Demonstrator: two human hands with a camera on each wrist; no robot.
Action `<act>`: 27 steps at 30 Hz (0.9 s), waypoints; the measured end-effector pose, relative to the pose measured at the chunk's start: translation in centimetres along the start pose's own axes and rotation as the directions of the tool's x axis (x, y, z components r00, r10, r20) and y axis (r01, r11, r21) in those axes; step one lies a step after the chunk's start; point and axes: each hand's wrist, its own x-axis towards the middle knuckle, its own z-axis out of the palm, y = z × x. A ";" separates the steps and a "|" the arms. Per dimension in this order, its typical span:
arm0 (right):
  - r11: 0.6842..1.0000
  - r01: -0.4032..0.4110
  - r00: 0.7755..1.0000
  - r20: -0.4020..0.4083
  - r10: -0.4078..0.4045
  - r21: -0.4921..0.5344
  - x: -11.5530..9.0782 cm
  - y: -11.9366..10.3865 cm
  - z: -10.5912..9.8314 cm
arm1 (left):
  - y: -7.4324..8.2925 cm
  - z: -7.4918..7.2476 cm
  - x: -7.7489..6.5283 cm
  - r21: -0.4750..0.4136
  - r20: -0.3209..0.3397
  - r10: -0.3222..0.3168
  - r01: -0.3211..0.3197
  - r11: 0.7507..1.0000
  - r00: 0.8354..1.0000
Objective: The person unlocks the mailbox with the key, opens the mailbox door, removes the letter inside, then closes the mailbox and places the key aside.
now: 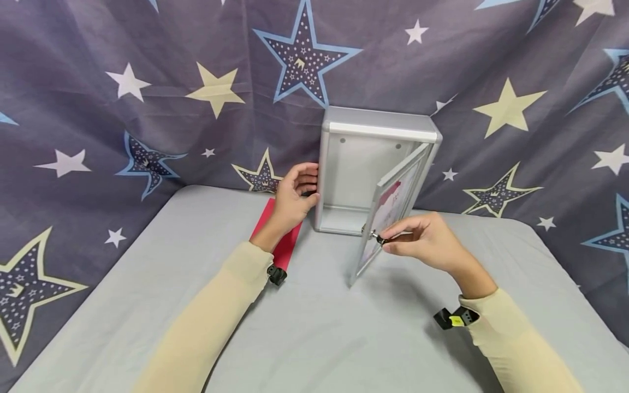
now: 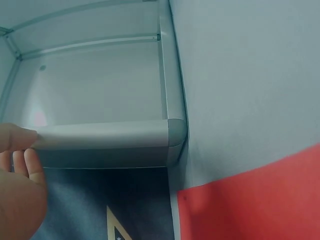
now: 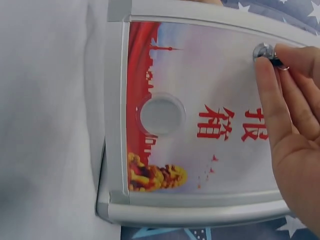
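A silver metal mailbox stands upright against the curtain, its glazed door swung out on the right side. My left hand grips the box's left edge, the thumb at the front frame and the fingers along the side wall. With thumb and fingers, my right hand pinches a black-headed key at the door's lock. The right wrist view shows the door's printed sheet, with red characters and a round clear disc on it. Inside, the white back panel is bare.
A red sheet lies on the grey cloth-covered table, partly under my left forearm. Behind the table hangs a dark curtain printed with stars. The open door juts forward over the table.
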 end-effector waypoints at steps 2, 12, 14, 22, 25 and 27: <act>1.000 0.002 1.000 -0.007 -0.002 0.009 0.3 0.0 0.4 | 0.5 0.2 -0.1 0.002 -0.002 0.004 -0.004 1.000 1.000; 1.000 0.029 0.995 -0.097 -0.029 -0.002 1.8 -0.1 2.7 | -1.1 0.0 0.2 0.005 -0.003 0.029 -0.029 1.000 1.000; 1.000 0.009 0.993 -0.121 -0.009 -0.002 2.0 -0.2 3.2 | -1.3 -0.1 0.2 0.006 -0.003 0.034 -0.034 0.999 0.999; 0.997 -0.043 0.974 -0.224 0.027 -0.066 3.2 -0.4 4.9 | -1.2 -0.2 0.0 0.024 0.000 0.050 -0.050 0.998 0.999; 0.994 -0.036 0.964 -0.265 0.008 -0.100 3.8 -0.3 5.6 | -1.2 -0.2 0.0 0.030 0.001 0.056 -0.056 0.998 0.998; 0.992 -0.025 0.955 -0.298 -0.013 -0.124 4.2 -0.2 6.1 | -1.2 -0.2 0.0 0.033 0.002 0.059 -0.059 0.998 0.998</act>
